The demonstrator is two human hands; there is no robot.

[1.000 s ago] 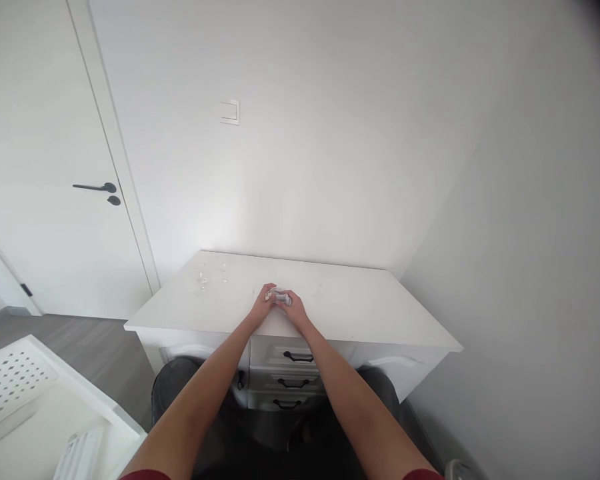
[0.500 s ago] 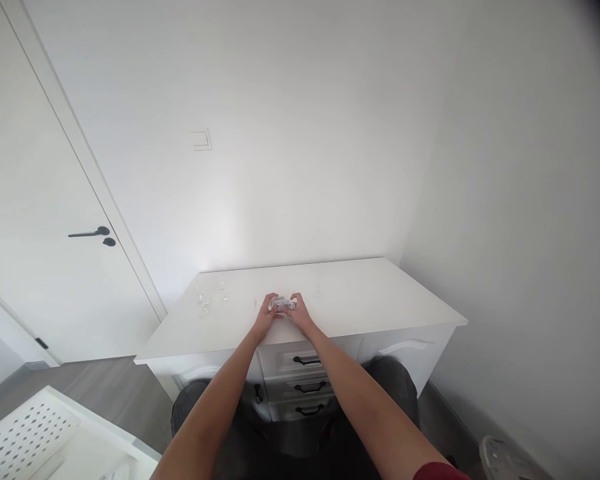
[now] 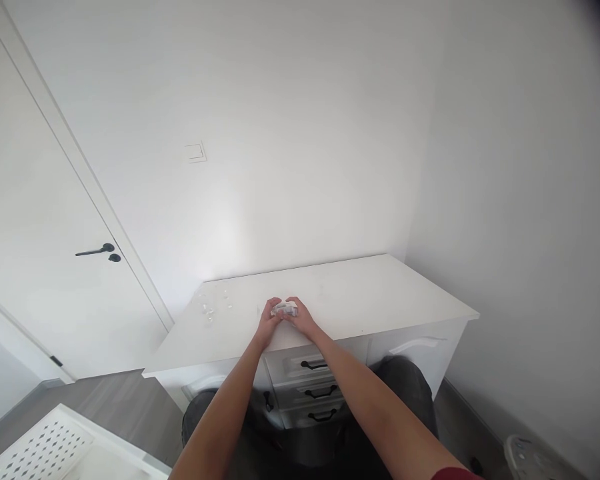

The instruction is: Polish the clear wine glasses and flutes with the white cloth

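Observation:
Between both hands is a small clear, shiny object [image 3: 286, 309] with whitish and greyish patches, too small to name. My left hand [image 3: 269, 321] grips its left side, fingers curled round it. On the right side my right hand [image 3: 301, 319] holds it too, with thumb and fingers bent about it. Both hands are just above or resting on the white cabinet top [image 3: 350, 293], near its front edge; I cannot tell if the object touches the surface. Several small clear pieces [image 3: 209, 311] lie on the left part of the top.
Black-handled drawers [image 3: 321, 392] are in the cabinet front, close to my knees. A white perforated piece of furniture [image 3: 45, 443] stands at the lower left. A door with a dark handle [image 3: 96, 251] is on the left, and a pale bin-like container [image 3: 527, 457] sits at the lower right.
The view has tilted and shifted a little. My fingers have moved slightly round the clear object, and the fingertips are now closer together over it. Both hands still hold it.

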